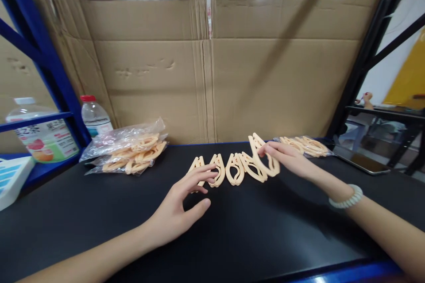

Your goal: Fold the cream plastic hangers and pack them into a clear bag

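Note:
Several peach plastic clips (235,169) lie in a row on the black tabletop (99,212). My left hand (181,205) hovers with its fingers spread, the fingertips touching the leftmost clip (196,167) of the row. My right hand (288,159), a bead bracelet on its wrist, rests its fingertips on the rightmost clip (264,157), which is tilted up against its neighbour. Neither hand lifts anything.
A clear bag of the same clips (129,150) lies at the left, another bag (305,145) at the right. Two bottles (94,117) stand by the blue rack post. Cardboard sheets (212,70) wall the back. A dark tablet (365,162) lies at the right edge.

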### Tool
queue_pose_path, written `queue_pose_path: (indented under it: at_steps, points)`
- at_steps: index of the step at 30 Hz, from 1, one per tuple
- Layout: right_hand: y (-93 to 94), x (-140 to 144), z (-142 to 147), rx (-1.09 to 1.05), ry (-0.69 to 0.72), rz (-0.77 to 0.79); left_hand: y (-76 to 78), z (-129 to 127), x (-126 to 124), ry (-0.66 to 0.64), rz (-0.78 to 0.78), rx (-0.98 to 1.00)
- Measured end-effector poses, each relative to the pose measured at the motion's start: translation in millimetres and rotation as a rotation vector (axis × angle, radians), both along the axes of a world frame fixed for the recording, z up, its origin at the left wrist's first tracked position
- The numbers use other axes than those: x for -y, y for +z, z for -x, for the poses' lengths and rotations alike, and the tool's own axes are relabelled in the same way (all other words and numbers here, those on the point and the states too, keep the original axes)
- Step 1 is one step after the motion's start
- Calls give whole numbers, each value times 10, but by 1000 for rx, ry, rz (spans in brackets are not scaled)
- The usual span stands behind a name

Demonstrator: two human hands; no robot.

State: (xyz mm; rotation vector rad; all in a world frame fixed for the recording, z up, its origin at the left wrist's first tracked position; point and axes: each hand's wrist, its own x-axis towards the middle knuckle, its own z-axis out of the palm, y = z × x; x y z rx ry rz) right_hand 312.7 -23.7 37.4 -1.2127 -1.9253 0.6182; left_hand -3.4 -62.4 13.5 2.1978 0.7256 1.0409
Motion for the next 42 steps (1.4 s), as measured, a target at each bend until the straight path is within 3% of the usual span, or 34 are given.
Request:
queue_pose_path:
  at_steps: [3, 7, 12, 16, 19, 24, 31, 35, 42]
  points:
    - [-18, -125, -247, 252, -94, 60, -29, 20, -38, 62, -75, -71]
    - [-107, -165, -339, 493, -64, 163, -66, 21, -65, 131, -221, -195]
    - [-111, -116, -313, 588, -1, 216, -75, 9, -54, 178, -300, -342]
    - [-110, -88, -335, 650, -96, 207, -106, 10, -27, 219, -322, -511]
    - [-102, -21, -282, 728, -169, 97, -135, -16, 28, 275, -333, -645]
    - [-112, 237, 88, 735, -94, -156, -187, -104, 152, 375, -321, -739]
    - [-301, 420, 409, 773, 73, 16, -190, -87, 113, 347, -224, -819]
    - [-350, 370, 412, 731, 72, 48, -135, -47, 23, 262, -136, -873]
    - [-355, 204, 465, 712, 53, 80, -50, -103, -115, 296, -91, -913]
